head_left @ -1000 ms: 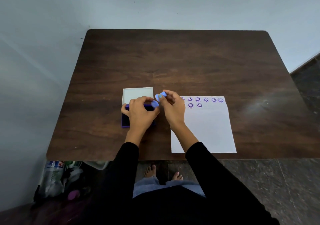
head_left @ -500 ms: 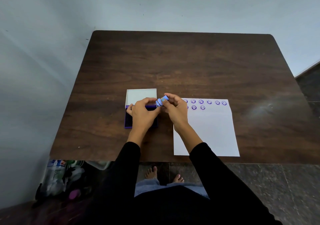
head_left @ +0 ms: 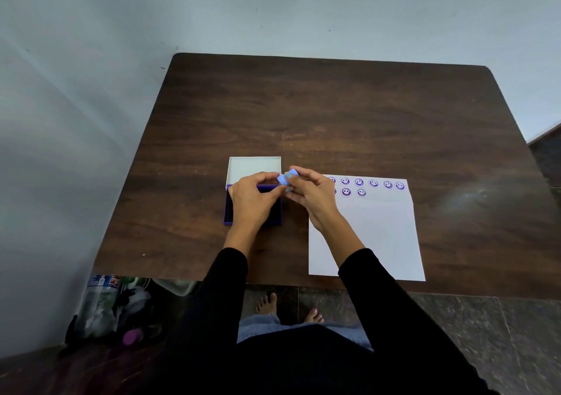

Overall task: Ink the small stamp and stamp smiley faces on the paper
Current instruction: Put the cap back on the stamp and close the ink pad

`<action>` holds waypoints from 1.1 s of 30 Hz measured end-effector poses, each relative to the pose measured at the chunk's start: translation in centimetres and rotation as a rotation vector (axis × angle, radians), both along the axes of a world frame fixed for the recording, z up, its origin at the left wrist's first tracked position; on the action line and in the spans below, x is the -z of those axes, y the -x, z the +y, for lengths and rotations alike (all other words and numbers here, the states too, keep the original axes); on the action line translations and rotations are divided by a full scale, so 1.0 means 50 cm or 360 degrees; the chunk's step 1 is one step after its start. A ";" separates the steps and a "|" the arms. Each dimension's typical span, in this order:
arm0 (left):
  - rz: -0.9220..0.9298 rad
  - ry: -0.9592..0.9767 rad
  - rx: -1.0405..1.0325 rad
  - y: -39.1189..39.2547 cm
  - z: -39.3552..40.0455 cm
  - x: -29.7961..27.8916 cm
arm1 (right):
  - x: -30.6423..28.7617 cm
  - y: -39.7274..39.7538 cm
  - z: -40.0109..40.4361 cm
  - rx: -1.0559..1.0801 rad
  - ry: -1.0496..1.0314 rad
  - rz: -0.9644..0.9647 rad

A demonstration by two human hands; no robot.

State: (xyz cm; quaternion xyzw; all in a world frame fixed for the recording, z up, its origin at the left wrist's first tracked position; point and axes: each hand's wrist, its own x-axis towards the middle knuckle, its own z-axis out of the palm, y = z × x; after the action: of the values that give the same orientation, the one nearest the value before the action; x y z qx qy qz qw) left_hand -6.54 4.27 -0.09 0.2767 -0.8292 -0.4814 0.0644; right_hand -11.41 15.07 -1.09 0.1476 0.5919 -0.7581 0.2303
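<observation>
The small light-blue stamp [head_left: 287, 179] is held above the table between both hands, just right of the ink pad. My right hand [head_left: 314, 195] pinches its body. My left hand [head_left: 252, 199] pinches the round cap at its left end, pressed against the stamp. Under my left hand lies the purple ink pad [head_left: 230, 211], its white lid [head_left: 253, 167] open and lying towards the back. To the right is the white paper [head_left: 379, 236], with two rows of purple smiley faces [head_left: 359, 182] along its top edge; my right hand hides the leftmost ones.
Everything sits on a dark wooden table [head_left: 334, 115] against a pale wall. Bottles and bags [head_left: 106, 306] stand on the floor under the table's left front corner. My bare feet [head_left: 288, 306] show below the front edge.
One second ago my left hand held the cap apart from the stamp. The hands have since come together and the cap now meets the stamp's end.
</observation>
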 end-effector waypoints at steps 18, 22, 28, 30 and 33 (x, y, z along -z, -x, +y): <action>-0.0130 0.0114 0.0293 0.009 -0.047 -0.017 | -0.017 0.016 0.021 -0.0586 -0.1158 0.0834; 0.0000 0.0204 0.0082 0.006 -0.071 -0.024 | -0.021 0.021 0.031 -0.0817 -0.1433 0.0908; -0.0009 0.0176 -0.0087 -0.002 -0.091 -0.020 | -0.018 0.019 0.033 -0.0902 -0.1463 0.0850; -0.0021 0.0158 -0.0135 -0.004 -0.099 -0.018 | -0.025 0.024 0.036 -0.1020 -0.1424 0.0758; -0.0035 0.0146 -0.0229 -0.006 -0.117 -0.018 | -0.039 0.040 0.043 -0.1084 -0.1385 0.0718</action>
State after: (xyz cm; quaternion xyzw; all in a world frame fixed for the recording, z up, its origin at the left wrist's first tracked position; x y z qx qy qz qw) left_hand -6.25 -1.55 0.82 0.3374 -0.8291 -0.4340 0.1022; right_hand -13.43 17.23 0.87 -0.1344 0.8965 -0.3421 0.2474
